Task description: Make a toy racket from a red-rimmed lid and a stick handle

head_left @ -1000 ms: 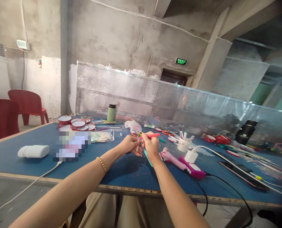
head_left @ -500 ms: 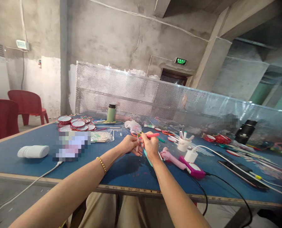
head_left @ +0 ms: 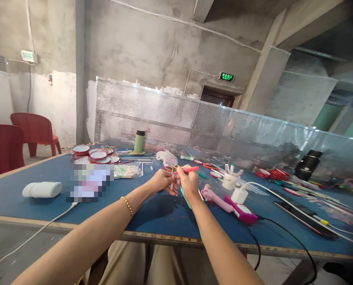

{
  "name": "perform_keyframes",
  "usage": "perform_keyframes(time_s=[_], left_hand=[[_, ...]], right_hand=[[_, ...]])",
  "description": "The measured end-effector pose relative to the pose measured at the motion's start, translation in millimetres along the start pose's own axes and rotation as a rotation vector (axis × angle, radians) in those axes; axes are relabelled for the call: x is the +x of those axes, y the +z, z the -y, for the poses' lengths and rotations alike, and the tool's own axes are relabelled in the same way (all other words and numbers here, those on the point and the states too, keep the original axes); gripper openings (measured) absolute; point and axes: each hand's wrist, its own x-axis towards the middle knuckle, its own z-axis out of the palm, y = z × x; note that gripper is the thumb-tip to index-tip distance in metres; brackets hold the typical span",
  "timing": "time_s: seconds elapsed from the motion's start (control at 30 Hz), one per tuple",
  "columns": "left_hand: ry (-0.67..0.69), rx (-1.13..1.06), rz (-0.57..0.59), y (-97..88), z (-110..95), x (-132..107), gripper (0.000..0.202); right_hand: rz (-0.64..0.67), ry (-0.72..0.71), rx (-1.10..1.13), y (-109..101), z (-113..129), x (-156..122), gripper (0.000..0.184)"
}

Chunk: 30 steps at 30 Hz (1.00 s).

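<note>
In the head view my right hand (head_left: 188, 184) is closed on a red marker pen (head_left: 192, 169), which juts out to the right above the fingers. My left hand (head_left: 161, 182) pinches a small whitish strip (head_left: 172, 183), mostly covered by the fingers. Both hands meet just above the table, with the pen's near end close to the strip. Under my right hand lies a teal pen-like stick (head_left: 185, 197). Behind the hands rests a clear plastic bag (head_left: 166, 158) with light contents.
White-faced red discs (head_left: 98, 154) pile up at the left, near a white bottle (head_left: 42, 189) and a green bottle (head_left: 139, 141). Rightward are a cup of markers (head_left: 230, 180), a pink glue-gun-like tool (head_left: 216, 200), a magenta power strip (head_left: 244, 213) with cables, and a phone (head_left: 305, 219).
</note>
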Motion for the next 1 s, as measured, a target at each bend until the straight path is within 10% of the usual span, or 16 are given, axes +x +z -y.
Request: perform_keyframes(time_s=[1.0], left_hand=[[-0.001, -0.001, -0.003, -0.2, -0.9, -0.5, 0.017]], right_hand=[[-0.038, -0.002, -0.021, 0.1, 2.2, -0.4, 0.020]])
